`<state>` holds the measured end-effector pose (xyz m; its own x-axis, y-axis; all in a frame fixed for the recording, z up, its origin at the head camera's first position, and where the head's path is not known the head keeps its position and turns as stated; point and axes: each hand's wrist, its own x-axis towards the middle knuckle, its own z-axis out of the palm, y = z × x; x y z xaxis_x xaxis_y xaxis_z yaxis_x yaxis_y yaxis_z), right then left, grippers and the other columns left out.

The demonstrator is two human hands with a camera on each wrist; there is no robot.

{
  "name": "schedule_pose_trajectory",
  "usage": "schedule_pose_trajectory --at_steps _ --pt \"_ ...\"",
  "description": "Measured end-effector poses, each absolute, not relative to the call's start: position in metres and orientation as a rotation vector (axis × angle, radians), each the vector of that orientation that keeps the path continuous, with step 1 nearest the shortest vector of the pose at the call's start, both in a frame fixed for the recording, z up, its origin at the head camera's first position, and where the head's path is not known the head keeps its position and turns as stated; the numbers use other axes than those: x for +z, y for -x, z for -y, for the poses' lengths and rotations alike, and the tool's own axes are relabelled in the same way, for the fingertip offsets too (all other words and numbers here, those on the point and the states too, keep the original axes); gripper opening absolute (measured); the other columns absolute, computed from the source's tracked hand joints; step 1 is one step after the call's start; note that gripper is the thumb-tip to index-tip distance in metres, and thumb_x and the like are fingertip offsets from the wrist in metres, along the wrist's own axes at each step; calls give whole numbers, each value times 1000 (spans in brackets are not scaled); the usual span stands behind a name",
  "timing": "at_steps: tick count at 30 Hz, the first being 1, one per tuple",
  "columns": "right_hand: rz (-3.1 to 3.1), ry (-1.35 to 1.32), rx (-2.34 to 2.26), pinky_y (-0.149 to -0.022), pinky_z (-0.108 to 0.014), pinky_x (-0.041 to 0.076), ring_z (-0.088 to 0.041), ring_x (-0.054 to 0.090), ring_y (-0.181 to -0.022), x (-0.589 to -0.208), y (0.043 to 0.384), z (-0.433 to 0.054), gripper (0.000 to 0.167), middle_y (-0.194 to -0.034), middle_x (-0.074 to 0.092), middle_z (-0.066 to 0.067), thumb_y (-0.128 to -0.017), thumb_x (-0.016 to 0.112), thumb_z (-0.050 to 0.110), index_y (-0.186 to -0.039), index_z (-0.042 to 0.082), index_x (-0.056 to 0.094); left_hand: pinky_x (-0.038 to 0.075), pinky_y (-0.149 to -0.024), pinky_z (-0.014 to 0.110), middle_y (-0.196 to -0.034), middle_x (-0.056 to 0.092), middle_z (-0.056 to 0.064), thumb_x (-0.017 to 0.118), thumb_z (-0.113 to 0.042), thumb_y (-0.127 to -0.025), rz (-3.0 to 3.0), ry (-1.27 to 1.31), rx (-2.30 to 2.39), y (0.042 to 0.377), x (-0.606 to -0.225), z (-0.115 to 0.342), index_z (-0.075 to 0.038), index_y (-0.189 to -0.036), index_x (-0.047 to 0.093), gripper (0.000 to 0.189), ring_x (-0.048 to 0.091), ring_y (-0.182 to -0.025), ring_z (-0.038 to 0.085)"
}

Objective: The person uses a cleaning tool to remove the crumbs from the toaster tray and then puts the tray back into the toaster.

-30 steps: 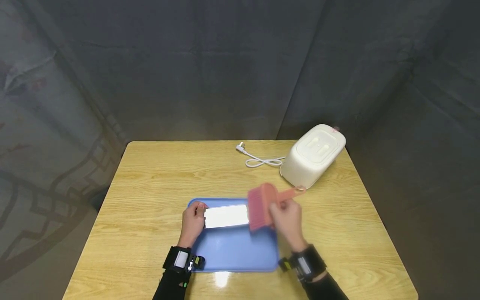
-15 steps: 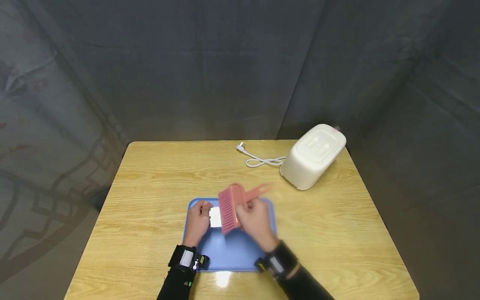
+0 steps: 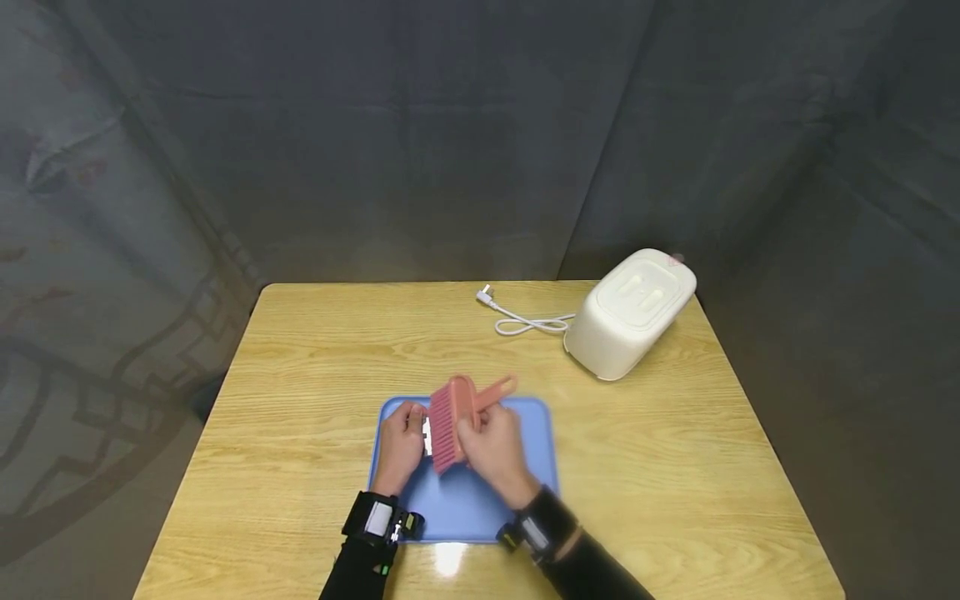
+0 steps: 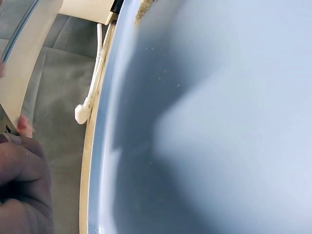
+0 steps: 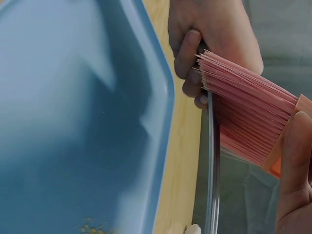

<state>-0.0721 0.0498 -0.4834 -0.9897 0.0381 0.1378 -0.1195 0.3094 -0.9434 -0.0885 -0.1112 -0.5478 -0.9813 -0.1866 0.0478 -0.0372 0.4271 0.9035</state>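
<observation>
My left hand (image 3: 400, 446) grips the left end of a thin, shiny metal crumb tray (image 3: 427, 435), held over the blue serving tray (image 3: 465, 523). Seen from the right wrist, the crumb tray (image 5: 212, 161) shows edge-on, with the left fingers curled round its end. A pink brush (image 3: 465, 404) is in my right hand (image 3: 497, 450), thumb on its head and its short handle pointing up and right. Its bristles (image 5: 248, 102) lie against the crumb tray near the left fingers. In the head view the brush hides most of the crumb tray.
Brownish crumbs (image 4: 143, 10) lie in the blue tray, with tiny specks scattered around. A cream toaster (image 3: 630, 312) stands at the table's back right. Its white cord and plug (image 3: 517, 321) lie left of it. Dark cloth (image 3: 450, 150) hangs behind the table.
My right hand has swept the brush leftward along the crumb tray, from its right end to beside the left hand. The left hand has shifted slightly to the right.
</observation>
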Motion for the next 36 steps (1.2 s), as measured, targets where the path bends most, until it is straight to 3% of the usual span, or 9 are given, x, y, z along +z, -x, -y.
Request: schedule_pose_trajectory --at_steps 9,13,19,25,29,36 --pt "2472 14 1778 -33 -31 46 -6 53 -36 -488 71 -58 17 -64 70 -11 -87 63 0 -101 -4 71 43 -56 27 -72 62 12 48 -9 -107 2541 -226 -1630 88 -549 110 0 -92 70 29 52 -57 10" --pt "2486 18 1785 -34 -33 47 -7 54 -37 -490 72 -63 16 -64 70 -9 -88 63 0 -102 -3 70 43 -62 27 -79 67 15 48 -8 -106 2527 -245 -1627 89 -550 110 0 -90 71 29 53 -65 12" --pt "2491 54 1785 -34 -35 47 -12 54 -37 -488 72 -72 14 -61 67 -6 -89 64 3 -101 -2 71 43 -58 27 -81 67 20 48 -8 -106 2514 -251 -1660 90 -549 112 2 -91 71 29 52 -61 11" --pt "2472 72 1767 -33 -34 46 -11 53 -35 -489 72 -81 12 -59 66 -5 -87 64 0 -96 -1 71 44 -54 28 -79 63 17 47 -10 -108 2522 -253 -1689 89 -549 114 2 -93 70 30 51 -55 10" --pt "2444 81 1771 -32 -35 45 -11 53 -35 -489 73 -89 17 -61 68 -9 -85 63 -3 -100 -1 71 44 -57 28 -81 64 16 46 -11 -108 2521 -258 -1681 89 -549 115 2 -93 70 31 52 -59 10" --pt "2466 149 1761 -35 -36 48 -13 55 -38 -488 72 -99 21 -69 71 -15 -86 64 -2 -106 -6 69 43 -46 28 -74 60 15 45 -11 -108 2503 -273 -1724 88 -548 116 4 -93 69 32 50 -49 10"
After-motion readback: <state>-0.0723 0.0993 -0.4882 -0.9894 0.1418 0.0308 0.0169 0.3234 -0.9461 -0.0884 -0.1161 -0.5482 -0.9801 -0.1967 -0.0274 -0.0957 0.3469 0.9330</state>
